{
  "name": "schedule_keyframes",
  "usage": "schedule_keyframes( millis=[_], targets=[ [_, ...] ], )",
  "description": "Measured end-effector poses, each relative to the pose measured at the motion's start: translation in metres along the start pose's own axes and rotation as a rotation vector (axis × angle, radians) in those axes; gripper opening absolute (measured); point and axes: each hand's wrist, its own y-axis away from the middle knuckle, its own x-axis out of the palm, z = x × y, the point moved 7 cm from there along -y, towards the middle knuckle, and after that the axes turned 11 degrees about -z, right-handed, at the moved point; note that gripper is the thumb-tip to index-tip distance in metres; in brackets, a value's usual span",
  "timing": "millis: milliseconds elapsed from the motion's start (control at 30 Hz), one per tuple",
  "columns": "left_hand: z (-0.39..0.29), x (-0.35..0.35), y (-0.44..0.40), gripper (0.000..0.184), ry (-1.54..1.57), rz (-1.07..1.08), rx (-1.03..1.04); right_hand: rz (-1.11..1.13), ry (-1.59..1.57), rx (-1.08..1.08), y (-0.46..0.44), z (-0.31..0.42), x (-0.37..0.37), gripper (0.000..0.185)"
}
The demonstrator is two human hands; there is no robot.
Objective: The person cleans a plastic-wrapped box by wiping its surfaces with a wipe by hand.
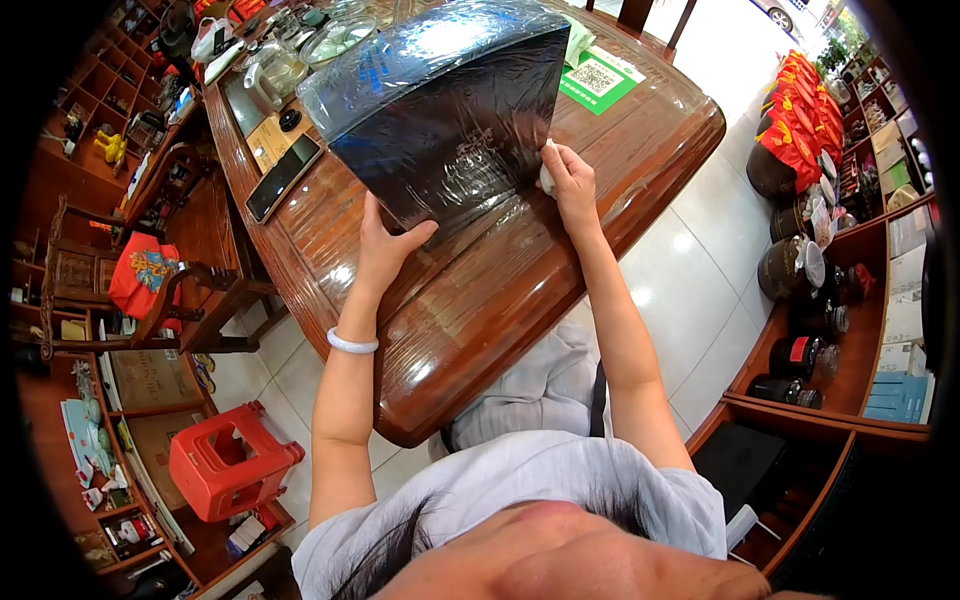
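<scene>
A large dark box (450, 130) wrapped in shiny clear plastic film is tilted up over the wooden table (480, 290). At its lower left corner my left hand (390, 245) grips the box, thumb on the front face and fingers behind the edge. My right hand (572, 185) is closed at the lower right edge of the box. Between its fingers shows a small white wad (547, 180), perhaps tissue or cloth, right against the film. Some fingertips of both hands are hidden.
A phone (284, 180) lies left of the box, near a glass pitcher (272, 78). Beyond the box lies a green QR-code card (603, 80). A red plastic stool (235, 460) and carved wooden chair (150, 270) stand left. Dark jars (790, 265) line the right side.
</scene>
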Motion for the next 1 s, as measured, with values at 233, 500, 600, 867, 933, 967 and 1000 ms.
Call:
schedule_keyframes(
  millis=[233,500,600,867,933,967,1000],
  targets=[
    [-0.0013,0.0005,0.0001,0.076,0.013,0.004,-0.013,-0.002,-0.001,-0.041,0.0000,0.0032,0.0016,0.036],
    [0.0007,0.0004,-0.0003,0.076,0.017,0.003,-0.008,-0.005,-0.014,-0.074,0.0000,0.0055,0.0019,0.033],
    [0.0025,0.0003,-0.0005,0.075,0.017,0.004,-0.019,0.002,-0.010,-0.067,-0.0004,0.0049,0.0016,0.033],
    [0.0013,0.0008,-0.0008,0.075,0.027,0.015,0.008,-0.003,-0.034,-0.060,-0.0015,0.0006,0.0017,0.032],
    [0.0037,0.0002,-0.0010,0.075,0.017,0.016,-0.004,-0.003,-0.029,-0.058,-0.0009,0.0028,0.0021,0.032],
    [0.0056,-0.0002,-0.0014,0.075,0.017,0.016,-0.005,-0.003,-0.024,-0.056,-0.0005,0.0030,0.0022,0.032],
    [0.0073,-0.0005,-0.0019,0.075,0.015,0.016,-0.001,-0.003,-0.024,-0.056,-0.0005,0.0026,0.0022,0.032]
  ],
)
